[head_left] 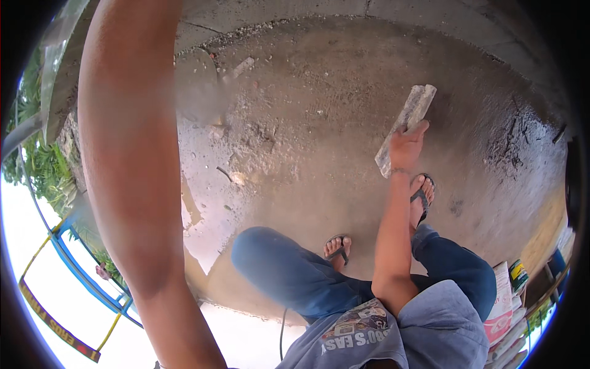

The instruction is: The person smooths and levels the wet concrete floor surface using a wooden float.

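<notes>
My right hand (408, 147) is closed around a long, narrow, mortar-caked float (419, 103), held slantwise above the wet ground in front of my right foot. A thin band circles that wrist. My left arm (129, 141) is raised close to the camera and fills much of the left side. Its hand lies beyond the upper edge, so I cannot see its fingers or anything they may hold.
Wet grey-brown mortar or mud (344, 80) spreads ahead, with a puddle (206, 227) and rough lumps on the left. My feet wear black flip-flops (337, 249). Sacks (501, 307) are stacked at the lower right. Blue railings (83, 264) and greenery stand at the left.
</notes>
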The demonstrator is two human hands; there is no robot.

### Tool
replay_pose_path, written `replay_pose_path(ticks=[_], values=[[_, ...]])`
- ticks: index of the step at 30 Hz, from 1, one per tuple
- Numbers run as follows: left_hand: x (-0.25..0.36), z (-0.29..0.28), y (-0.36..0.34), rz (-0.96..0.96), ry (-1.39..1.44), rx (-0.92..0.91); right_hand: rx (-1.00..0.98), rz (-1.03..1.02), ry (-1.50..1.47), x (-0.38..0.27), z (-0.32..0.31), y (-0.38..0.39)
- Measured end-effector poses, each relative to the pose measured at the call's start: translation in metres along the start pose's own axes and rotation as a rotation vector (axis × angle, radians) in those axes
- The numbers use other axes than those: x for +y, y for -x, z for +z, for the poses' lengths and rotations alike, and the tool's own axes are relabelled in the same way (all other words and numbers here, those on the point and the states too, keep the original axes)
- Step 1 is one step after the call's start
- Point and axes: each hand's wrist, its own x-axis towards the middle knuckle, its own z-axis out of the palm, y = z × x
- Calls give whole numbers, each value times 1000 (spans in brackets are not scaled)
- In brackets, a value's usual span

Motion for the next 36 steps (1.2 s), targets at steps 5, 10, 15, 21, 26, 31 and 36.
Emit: replay_pose_path(ticks=[5,10,15,21,26,31,36], values=[[24,-21,36,-25,-8,-63,-433,-275,-129,-123,99,148],[35,-28,55,-70,-10,-69,-687,-405,-413,-179,133,213],[37,-35,59,-84,1,-49,-489,-63,-524,-41,10,127],[50,-50,76,-106,9,-82,-526,313,-541,145,-75,118],[62,-68,103,-143,6,-134,-768,486,-270,163,-70,138],[73,-81,122,-181,5,-175,-770,431,-198,141,-54,173],[79,-97,139,-208,-1,-220,-774,90,-66,45,38,235]])
